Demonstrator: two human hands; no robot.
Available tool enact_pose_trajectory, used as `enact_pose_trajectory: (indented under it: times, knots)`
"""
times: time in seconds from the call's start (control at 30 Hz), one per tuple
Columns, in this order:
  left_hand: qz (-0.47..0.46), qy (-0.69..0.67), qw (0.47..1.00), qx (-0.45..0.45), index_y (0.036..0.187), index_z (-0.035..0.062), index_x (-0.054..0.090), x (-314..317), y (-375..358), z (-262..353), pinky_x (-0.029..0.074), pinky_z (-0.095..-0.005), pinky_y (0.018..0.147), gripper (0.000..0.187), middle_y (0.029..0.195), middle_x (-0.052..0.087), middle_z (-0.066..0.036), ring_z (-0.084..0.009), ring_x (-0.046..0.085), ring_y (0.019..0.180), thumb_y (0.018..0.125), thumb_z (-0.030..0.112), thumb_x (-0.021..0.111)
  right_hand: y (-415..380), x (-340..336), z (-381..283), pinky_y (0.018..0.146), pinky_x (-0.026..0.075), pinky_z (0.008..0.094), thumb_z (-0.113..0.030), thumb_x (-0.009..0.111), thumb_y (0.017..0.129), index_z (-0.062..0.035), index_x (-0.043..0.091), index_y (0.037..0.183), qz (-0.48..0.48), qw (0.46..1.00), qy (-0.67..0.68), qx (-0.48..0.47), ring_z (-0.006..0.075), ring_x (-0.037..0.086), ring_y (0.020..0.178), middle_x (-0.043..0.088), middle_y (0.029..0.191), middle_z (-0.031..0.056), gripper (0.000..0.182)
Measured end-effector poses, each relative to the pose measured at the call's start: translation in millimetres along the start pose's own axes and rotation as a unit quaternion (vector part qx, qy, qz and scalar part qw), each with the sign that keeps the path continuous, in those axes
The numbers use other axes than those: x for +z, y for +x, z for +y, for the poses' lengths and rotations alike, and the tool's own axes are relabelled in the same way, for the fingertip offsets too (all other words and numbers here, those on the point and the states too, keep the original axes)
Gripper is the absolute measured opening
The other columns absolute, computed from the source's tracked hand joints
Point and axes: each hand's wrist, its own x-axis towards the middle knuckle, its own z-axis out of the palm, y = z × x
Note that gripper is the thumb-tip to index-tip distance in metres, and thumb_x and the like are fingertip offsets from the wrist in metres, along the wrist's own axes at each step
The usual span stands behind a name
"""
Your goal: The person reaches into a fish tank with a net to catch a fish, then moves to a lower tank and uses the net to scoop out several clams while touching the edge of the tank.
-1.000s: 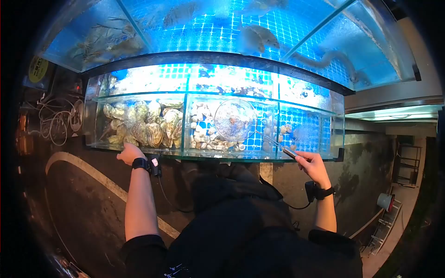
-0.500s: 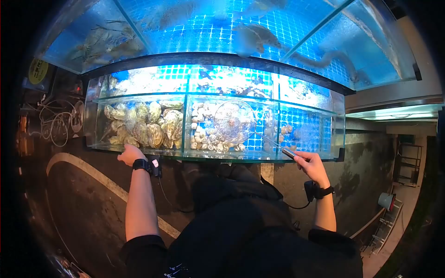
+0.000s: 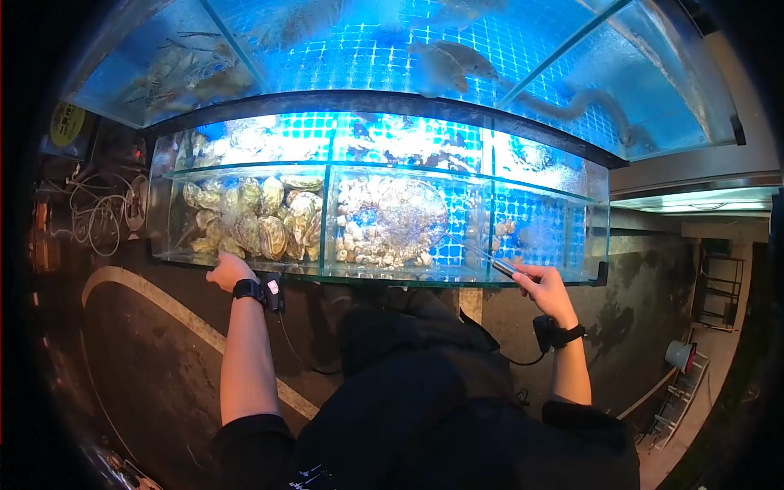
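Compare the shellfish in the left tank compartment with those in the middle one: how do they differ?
The left-compartment shells are large, flat and ridged, stacked leaning against each other; the middle-compartment shells are small, rounded and pale, heaped loosely. The skimmer held by the right hand dips among the small ones; the left hand rests at the glass by the large ones. Both sit underwater.
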Motion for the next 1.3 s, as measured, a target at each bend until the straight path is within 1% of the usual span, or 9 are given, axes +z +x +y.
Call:
enact_pose_trajectory:
  times: [0.5,0.6,0.67,0.7,0.77,0.8,0.87,1.07,1.3]
  knots:
    - [-0.003,0.014,1.000,0.000,0.131,-0.0035,0.030,-2,-5,5,0.044,-0.0482,0.091,0.060,0.120,0.050,-0.029,-0.0409,0.053,0.109,0.086,0.030,0.052,-3,-1,-3,0.053,0.039,0.0243,-0.020,0.065,0.085,-0.0034,0.066,0.108,0.010,1.000,0.009,-0.008,0.0071,0.052,0.058,0.056,0.064,-0.0006,0.029]
    - [-0.014,-0.002,1.000,-0.004,0.132,-0.0033,0.029,-4,-8,6,0.044,-0.0483,0.090,0.061,0.120,0.050,-0.029,-0.0408,0.052,0.109,0.087,0.030,0.053,-5,0,0,0.049,0.038,0.0232,-0.016,0.065,0.085,-0.0017,0.065,0.110,0.043,0.994,-0.029,-0.091,0.0039,0.049,0.058,0.059,0.065,-0.0003,0.029]
    - [-0.014,-0.002,1.000,-0.003,0.132,-0.0033,0.030,-8,-13,9,0.045,-0.0483,0.090,0.060,0.120,0.050,-0.029,-0.0409,0.053,0.109,0.087,0.030,0.052,-7,4,-3,0.052,0.040,0.0276,-0.017,0.069,0.081,-0.0079,0.066,0.109,0.117,0.964,-0.105,-0.215,0.0147,0.052,0.054,0.059,0.063,0.0071,0.030]
    - [-0.013,-0.002,1.000,-0.002,0.132,-0.0032,0.030,-9,-15,10,0.045,-0.0483,0.090,0.059,0.120,0.050,-0.029,-0.0410,0.053,0.108,0.087,0.030,0.051,-10,5,-8,0.052,0.040,0.0276,-0.017,0.069,0.081,-0.0079,0.066,0.109,0.118,0.964,-0.105,-0.215,0.0147,0.052,0.054,0.059,0.063,0.0071,0.030]
    - [-0.012,-0.004,1.000,-0.002,0.131,-0.0030,0.030,-2,-5,4,0.045,-0.0485,0.090,0.058,0.120,0.050,-0.029,-0.0412,0.053,0.108,0.087,0.030,0.050,-18,4,-22,0.050,0.041,0.0306,-0.016,0.071,0.077,-0.0127,0.066,0.111,0.146,0.912,-0.262,-0.280,0.0209,0.053,0.053,0.057,0.066,0.0084,0.034]
    - [-0.009,-0.005,1.000,-0.002,0.131,-0.0028,0.031,-2,-5,4,0.045,-0.0487,0.090,0.058,0.120,0.050,-0.029,-0.0413,0.053,0.107,0.087,0.030,0.049,-19,3,-22,0.050,0.041,0.0306,-0.016,0.071,0.077,-0.0127,0.066,0.111,0.148,0.911,-0.261,-0.281,0.0209,0.053,0.053,0.057,0.066,0.0084,0.034]
    - [-0.011,-0.004,1.000,-0.001,0.130,-0.0026,0.031,-3,-5,4,0.045,-0.0488,0.090,0.057,0.119,0.050,-0.029,-0.0414,0.054,0.107,0.087,0.030,0.049,-20,3,-21,0.049,0.042,0.0321,-0.013,0.072,0.074,-0.0180,0.065,0.113,0.176,0.843,-0.365,-0.354,0.0224,0.054,0.056,0.054,0.068,0.0054,0.039]
    - [-0.013,-0.006,1.000,-0.005,0.129,-0.0023,0.033,-4,-9,6,0.045,-0.0489,0.090,0.057,0.118,0.051,-0.029,-0.0417,0.054,0.107,0.086,0.030,0.050,-20,7,-10,0.048,0.042,0.0304,-0.008,0.072,0.071,-0.0202,0.064,0.113,0.240,0.799,-0.369,-0.410,0.0187,0.054,0.059,0.054,0.071,0.0030,0.044]
    - [0.002,-0.003,1.000,0.011,0.131,-0.0019,0.032,-1,-2,1,0.045,-0.0486,0.090,0.059,0.118,0.052,-0.029,-0.0419,0.054,0.107,0.085,0.029,0.052,-22,9,2,0.049,0.043,0.0293,-0.006,0.076,0.068,-0.0158,0.065,0.112,0.277,0.806,-0.328,-0.408,0.0178,0.055,0.060,0.057,0.074,0.0038,0.046]
